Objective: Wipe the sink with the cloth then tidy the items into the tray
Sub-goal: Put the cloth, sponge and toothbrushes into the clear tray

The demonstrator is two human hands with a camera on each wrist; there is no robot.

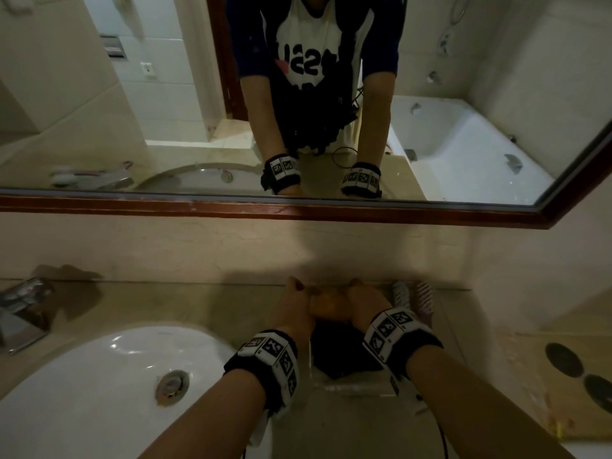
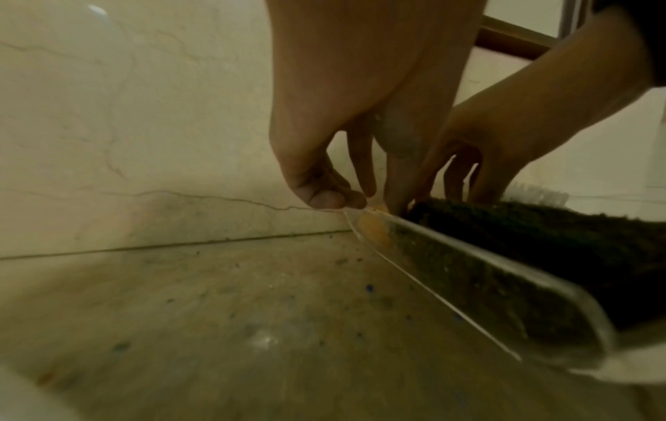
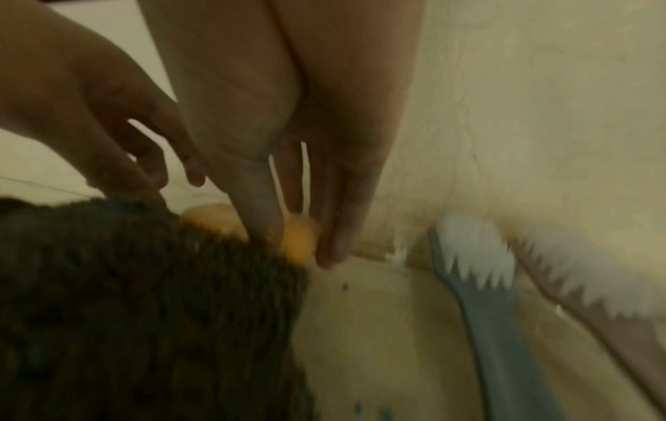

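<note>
Soap, a small orange rounded bar (image 3: 301, 242), sits at the far end of the clear plastic tray (image 2: 468, 273) beside the dark knitted cloth (image 3: 144, 299). Right hand (image 3: 306, 142) pinches it; left hand (image 2: 346, 136) pinches the tray rim. Probably slippery: grip its sides.

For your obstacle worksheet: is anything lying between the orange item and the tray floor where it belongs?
Nothing visible: the orange item already sits in the clear tray, beside the dark cloth, both hands on it.
</note>
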